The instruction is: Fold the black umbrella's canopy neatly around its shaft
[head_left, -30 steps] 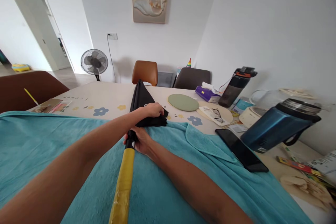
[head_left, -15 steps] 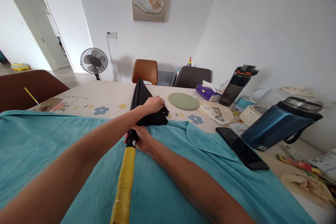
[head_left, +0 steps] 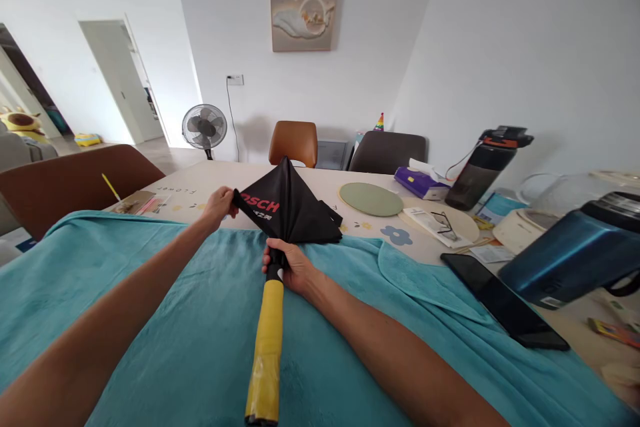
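Observation:
A black umbrella (head_left: 305, 213) lies lengthwise in front of me, its canopy partly gathered and its tip pointing away. Red and white lettering shows on the left panel. My left hand (head_left: 220, 205) pinches the outer corner of that panel and holds it stretched out to the left. Around the black shaft just below the canopy, my right hand (head_left: 287, 263) is closed. The yellow-wrapped handle (head_left: 267, 347) runs back toward me over a teal blanket (head_left: 190, 320). On the right side, folds of black cloth hang loose.
To the right are a black phone (head_left: 505, 300), a blue thermos (head_left: 565, 253), glasses (head_left: 444, 224), a dark bottle (head_left: 483, 170), a purple tissue pack (head_left: 420, 183) and a green round mat (head_left: 371, 199). Chairs (head_left: 294, 142) and a fan (head_left: 205, 127) stand beyond the table.
My left hand has moved from the canopy's right side to its left, pulling a panel outward so the lettering shows. My right hand keeps its hold on the shaft. The view has shifted left.

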The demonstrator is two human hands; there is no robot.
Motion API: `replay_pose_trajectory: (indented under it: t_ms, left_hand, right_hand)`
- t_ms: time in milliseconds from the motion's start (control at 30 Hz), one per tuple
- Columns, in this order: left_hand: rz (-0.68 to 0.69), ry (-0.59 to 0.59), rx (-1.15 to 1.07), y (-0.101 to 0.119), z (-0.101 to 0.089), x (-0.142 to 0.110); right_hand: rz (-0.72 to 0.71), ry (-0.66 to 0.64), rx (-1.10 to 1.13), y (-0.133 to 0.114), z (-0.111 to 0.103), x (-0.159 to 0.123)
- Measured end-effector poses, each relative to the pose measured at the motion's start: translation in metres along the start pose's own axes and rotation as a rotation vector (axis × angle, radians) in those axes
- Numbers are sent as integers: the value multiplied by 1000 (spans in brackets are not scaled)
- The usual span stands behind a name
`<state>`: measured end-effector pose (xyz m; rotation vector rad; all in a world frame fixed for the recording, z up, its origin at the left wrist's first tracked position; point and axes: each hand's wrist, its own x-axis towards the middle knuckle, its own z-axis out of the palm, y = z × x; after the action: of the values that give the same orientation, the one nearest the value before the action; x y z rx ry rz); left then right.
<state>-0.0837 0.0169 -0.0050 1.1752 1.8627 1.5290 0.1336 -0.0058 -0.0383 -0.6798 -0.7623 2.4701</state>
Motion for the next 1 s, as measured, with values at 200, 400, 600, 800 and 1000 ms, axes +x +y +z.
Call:
replay_pose_trajectory:
  t_ms: [200,400,600,800,1000]
  left_hand:
    - [10,-94,383,-45,-8,-9]
    - [189,-169,854,-44,-6,-9]
    - [363,27,894,-22,1,-30]
    - [549,-215,715,-8,53,-47]
    - [405,-348,528,-21,83,-37]
  right_hand:
    - [44,-1,1,-3,2,-5]
    - [57,24,-6,-3,2,-5]
    - [0,22,-45,-1,0,-1]
    - [23,72,-69,-3,4,-3]
    - [-12,59,6,-4,6,-7]
